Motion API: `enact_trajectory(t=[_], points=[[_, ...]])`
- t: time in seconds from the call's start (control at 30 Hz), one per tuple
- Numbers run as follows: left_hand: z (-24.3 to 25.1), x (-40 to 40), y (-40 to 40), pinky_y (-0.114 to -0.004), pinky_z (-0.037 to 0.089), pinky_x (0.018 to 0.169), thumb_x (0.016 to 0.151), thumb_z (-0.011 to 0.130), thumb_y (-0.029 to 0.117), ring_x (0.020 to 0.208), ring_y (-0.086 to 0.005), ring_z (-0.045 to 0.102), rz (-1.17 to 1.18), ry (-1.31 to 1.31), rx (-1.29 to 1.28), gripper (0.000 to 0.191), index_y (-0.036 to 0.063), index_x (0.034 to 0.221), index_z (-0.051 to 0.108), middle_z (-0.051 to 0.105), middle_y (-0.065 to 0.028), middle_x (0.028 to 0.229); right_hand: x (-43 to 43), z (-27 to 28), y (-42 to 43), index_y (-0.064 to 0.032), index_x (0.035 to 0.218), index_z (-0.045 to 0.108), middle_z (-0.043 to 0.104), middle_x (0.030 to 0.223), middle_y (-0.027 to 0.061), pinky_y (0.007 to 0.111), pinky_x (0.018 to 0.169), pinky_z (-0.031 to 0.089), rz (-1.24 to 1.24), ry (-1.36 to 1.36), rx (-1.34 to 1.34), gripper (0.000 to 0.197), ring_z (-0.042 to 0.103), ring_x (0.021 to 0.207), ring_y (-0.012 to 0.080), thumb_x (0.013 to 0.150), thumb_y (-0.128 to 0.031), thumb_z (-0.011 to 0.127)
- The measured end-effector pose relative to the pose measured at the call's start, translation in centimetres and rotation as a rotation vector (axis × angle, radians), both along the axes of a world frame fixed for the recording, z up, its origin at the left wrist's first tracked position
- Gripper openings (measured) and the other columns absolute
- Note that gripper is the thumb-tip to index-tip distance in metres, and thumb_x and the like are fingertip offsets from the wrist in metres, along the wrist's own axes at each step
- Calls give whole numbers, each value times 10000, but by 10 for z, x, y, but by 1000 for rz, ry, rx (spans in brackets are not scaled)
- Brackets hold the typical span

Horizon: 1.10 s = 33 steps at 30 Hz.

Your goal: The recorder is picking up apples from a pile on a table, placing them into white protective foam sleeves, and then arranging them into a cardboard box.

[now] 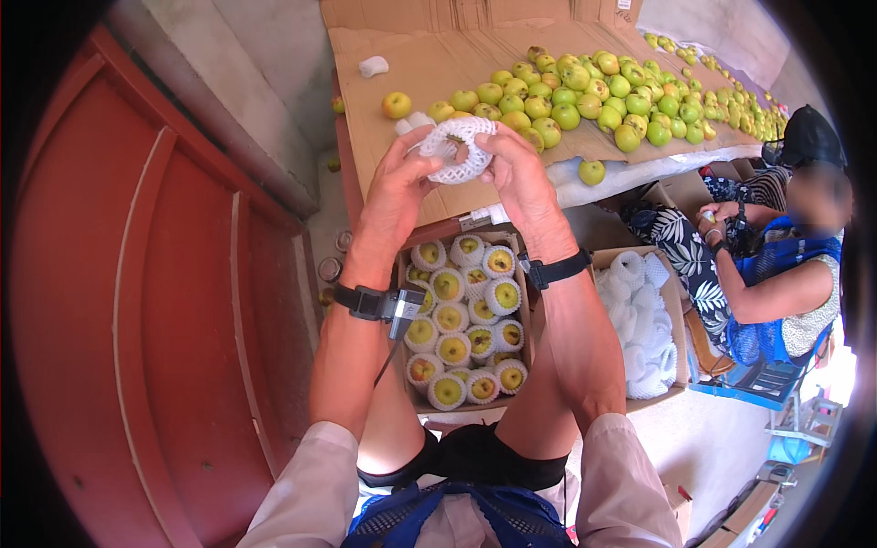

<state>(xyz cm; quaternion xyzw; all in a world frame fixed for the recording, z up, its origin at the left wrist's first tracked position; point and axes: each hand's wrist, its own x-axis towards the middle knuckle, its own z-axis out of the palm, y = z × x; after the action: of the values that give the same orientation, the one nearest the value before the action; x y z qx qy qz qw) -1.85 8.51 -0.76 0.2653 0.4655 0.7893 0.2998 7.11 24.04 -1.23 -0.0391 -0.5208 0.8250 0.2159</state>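
A white foam net sleeve (460, 151) is stretched between my two hands, above the near edge of the cardboard-covered table (384, 164). My left hand (404, 171) grips its left side and my right hand (510, 161) its right side. Through the ring of the sleeve I see fingers and no apple. Green-yellow apples (565, 116) lie heaped just beyond my hands, some with brown blemishes. Below my forearms a cardboard box (473, 411) holds apples in foam nets (452, 349). Another white foam piece (414, 123) shows behind my left fingers.
A box of loose foam sleeves (637, 322) stands right of my right forearm. Further right a seated person (774, 274) holds a small item. A red door (171, 308) runs along the left. One apple (592, 172) rests at the table's front edge.
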Motion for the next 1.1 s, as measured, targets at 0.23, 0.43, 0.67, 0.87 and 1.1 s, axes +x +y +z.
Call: enact_trajectory(t=[0.23,0.43,0.67,0.87,1.1], points=[[5,-3,-6,-430,353,1109,964,618,303,1310,-249,468,-201,-183,170,575,-5,1419,445,504,-127,1414,-1,-3,5,-30,1186,568,613,909,24,287,759,438,164,109,-206,305,575,867,135,938,-208,564],[4,-1,-4,-397,412,1045,964,639,287,1229,-224,531,-286,-310,143,481,39,1353,505,563,-93,1339,3,1,5,-15,1179,558,606,884,45,315,839,482,226,120,-285,300,589,880,166,953,-211,578],[-6,-4,1,-432,412,1063,971,633,224,1261,-233,522,-370,-401,121,521,49,1424,444,554,-94,1369,6,-11,21,-15,1222,560,647,1002,59,332,899,507,386,137,-368,336,624,973,185,943,-193,616],[-11,-9,0,-414,405,1072,971,634,195,1261,-230,523,-250,-402,182,488,32,1400,466,558,-88,1360,11,-9,9,-15,1231,585,672,1117,67,333,915,526,284,11,-415,348,653,1023,186,949,-213,636],[-9,-9,14,-431,381,1115,990,602,195,1269,-253,524,-155,-303,183,438,-16,1358,495,564,-114,1346,1,-39,11,-89,1151,609,667,1035,5,255,668,455,266,-87,-296,286,617,880,101,964,-304,624]])
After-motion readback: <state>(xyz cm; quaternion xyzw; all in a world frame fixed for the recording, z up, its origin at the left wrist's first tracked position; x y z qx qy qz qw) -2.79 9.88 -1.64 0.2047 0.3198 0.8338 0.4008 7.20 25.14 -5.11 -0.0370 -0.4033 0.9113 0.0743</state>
